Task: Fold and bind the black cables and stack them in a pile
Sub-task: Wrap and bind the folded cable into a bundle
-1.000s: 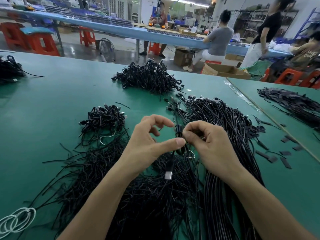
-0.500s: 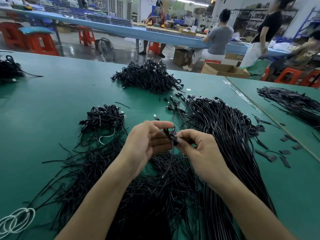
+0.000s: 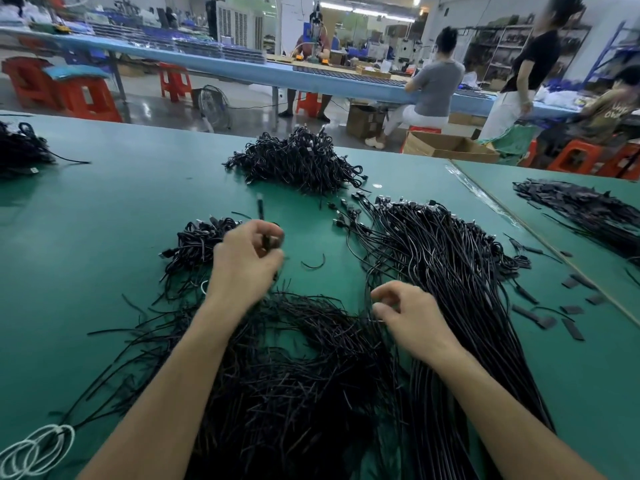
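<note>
Cable [image 3: 265, 239] gripped by left fingers [image 3: 250, 234]; right fingers [image 3: 385, 292] loosely curled.

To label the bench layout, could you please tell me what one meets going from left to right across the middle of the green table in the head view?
First the small pile of bound cables → left hand gripping a black cable → short curved cable piece → spread of long straight cables → flat black strips.

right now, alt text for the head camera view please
A person's left hand grips a black cable beside a small pile of bound black cables on a green table; the right hand curls beside long loose black cables.
</note>
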The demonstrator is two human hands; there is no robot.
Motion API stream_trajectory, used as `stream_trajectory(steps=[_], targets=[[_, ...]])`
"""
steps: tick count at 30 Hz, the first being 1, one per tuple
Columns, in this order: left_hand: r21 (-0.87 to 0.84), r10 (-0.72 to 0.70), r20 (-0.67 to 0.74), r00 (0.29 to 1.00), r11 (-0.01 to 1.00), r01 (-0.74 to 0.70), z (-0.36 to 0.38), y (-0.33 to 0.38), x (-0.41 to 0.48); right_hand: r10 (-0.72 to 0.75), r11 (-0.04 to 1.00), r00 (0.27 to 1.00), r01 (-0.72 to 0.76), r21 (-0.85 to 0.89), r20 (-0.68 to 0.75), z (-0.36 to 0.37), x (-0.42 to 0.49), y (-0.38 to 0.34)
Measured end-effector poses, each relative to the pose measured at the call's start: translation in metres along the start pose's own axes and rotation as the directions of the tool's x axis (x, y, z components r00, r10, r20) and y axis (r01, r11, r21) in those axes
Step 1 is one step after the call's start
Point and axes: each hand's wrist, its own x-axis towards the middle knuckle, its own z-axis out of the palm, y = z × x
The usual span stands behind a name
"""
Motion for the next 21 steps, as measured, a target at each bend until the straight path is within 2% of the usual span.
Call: stream_trajectory(steps=[2, 4, 7, 9, 11, 14, 16, 18, 21], targets=[[0.171, 0.023, -0.136, 0.990, 0.985, 0.001, -0.010, -0.014, 0.021, 0.021, 0.977, 0.998, -0.034, -0.210, -0.061, -0.006, 0.010, 0.013], [0.295, -0.002, -0.183, 0.983, 0.954, 0.057, -0.016, -0.030, 0.039, 0.078, 0.920, 0.996, -0.084, -0.383, -0.032, -0.008, 0.021, 0.022], [0.425, -0.116, -0.120, 0.986, 0.892, 0.157, -0.019, -0.048, 0.055, 0.197, 0.871, 0.979, -0.149, -0.467, 0.055, -0.008, 0.035, 0.030], [0.462, -0.170, -0.062, 0.983, 0.868, 0.180, -0.017, -0.053, 0.056, 0.227, 0.853, 0.970, -0.156, -0.498, 0.086, -0.005, 0.040, 0.033], [0.508, -0.117, -0.095, 0.989, 0.848, 0.149, -0.013, -0.053, 0.051, 0.204, 0.847, 0.979, -0.163, -0.506, 0.026, -0.002, 0.042, 0.034], [0.571, 0.092, -0.202, 0.975, 0.820, 0.041, -0.003, -0.042, 0.038, 0.117, 0.850, 0.985, -0.166, -0.499, -0.129, -0.003, 0.041, 0.033], [0.552, 0.183, -0.111, 0.977, 0.828, -0.093, 0.007, -0.033, 0.029, 0.091, 0.831, 0.985, -0.157, -0.534, -0.147, -0.004, 0.040, 0.034], [0.480, 0.197, 0.036, 0.980, 0.856, -0.190, 0.020, -0.023, 0.020, 0.077, 0.807, 0.981, -0.166, -0.566, -0.177, -0.004, 0.040, 0.034], [0.348, 0.189, 0.188, 0.964, 0.905, -0.246, 0.036, -0.010, 0.004, 0.064, 0.819, 0.986, -0.141, -0.556, -0.156, 0.001, 0.041, 0.035]])
